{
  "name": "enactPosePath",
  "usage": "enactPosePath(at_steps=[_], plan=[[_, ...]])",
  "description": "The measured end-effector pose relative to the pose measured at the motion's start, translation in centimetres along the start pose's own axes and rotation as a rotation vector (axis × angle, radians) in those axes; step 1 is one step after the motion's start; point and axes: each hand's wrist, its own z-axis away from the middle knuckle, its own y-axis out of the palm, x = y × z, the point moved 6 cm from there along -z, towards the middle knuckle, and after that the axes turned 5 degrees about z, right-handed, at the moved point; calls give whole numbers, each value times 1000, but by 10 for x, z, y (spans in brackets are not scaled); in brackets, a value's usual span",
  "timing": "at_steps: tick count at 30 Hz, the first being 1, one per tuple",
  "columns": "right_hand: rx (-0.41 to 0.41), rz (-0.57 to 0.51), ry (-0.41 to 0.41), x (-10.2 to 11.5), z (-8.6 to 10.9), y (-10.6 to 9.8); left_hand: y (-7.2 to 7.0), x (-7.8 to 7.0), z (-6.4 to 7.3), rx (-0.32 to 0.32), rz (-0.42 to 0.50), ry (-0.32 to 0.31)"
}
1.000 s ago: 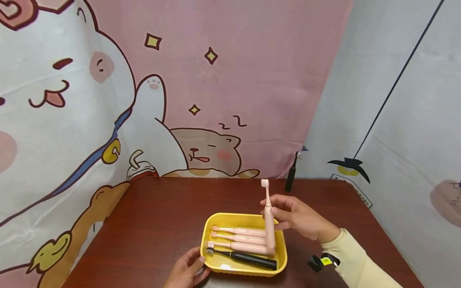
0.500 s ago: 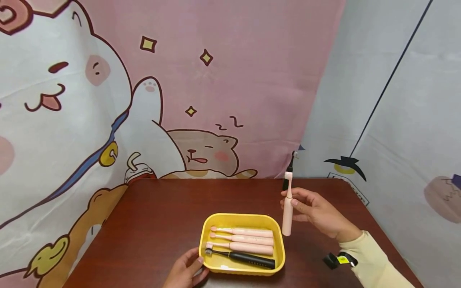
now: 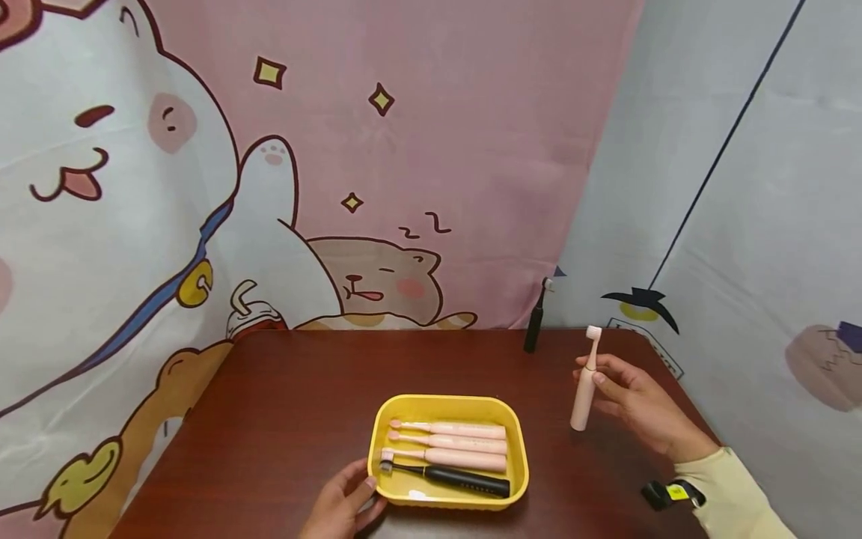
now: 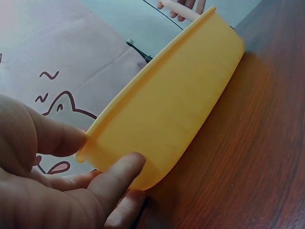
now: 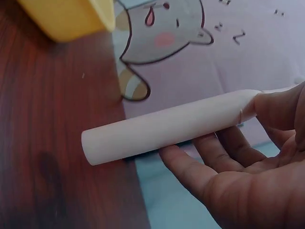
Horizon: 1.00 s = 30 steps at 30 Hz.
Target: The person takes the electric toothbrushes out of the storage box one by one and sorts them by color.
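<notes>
A big pink and white cartoon cloth (image 3: pixel 485 180) hangs behind your shiny red-brown table (image 3: pixel 289 412). On the table sits a yellow plastic tray with round corners (image 3: pixel 444 408). Your right hand (image 3: pixel 636 404) pinches a long, round pink toothbrush (image 3: pixel 583 400), head up and a bit tilted, to the right of the tray. Your left hand (image 3: pixel 343 500) grips the tray's near left corner. Inside lie three pink toothbrushes (image 3: pixel 468 445) and a slim black toothbrush (image 3: pixel 468 480). Another black toothbrush (image 3: pixel 534 329) stands near the table's far edge.
</notes>
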Motion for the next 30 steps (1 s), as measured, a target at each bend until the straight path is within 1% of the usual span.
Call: enactPosePath(at_steps=[5,9,12,15,17,20,24,27,30], plan=[[-46,-35,-39,-10,1,-18,-3,-2,0,-8,-4,-9],[-97,-69,-73,-20,2,-39,-3,-2,0,-3,-7,-6],[-131,-45,-81,-26,4,-56,-2,-1,0,4,-13,2],[-146,-33,-83,-30,8,-71,-1,-1,0,1,-14,-3],[-152,-58,-84,-32,9,-78,-1,-1,0,-5,-16,-10],[-159,-123,-92,-36,10,-87,-1,-2,0,-8,-19,-16],[-192,-195,-95,-44,12,-99,0,-2,0,-7,-12,-17],[-227,-228,-86,-49,15,-107,-1,-2,0,-14,-6,-20],[-258,-232,-66,-53,19,-114,0,-2,1,-13,-6,-20]])
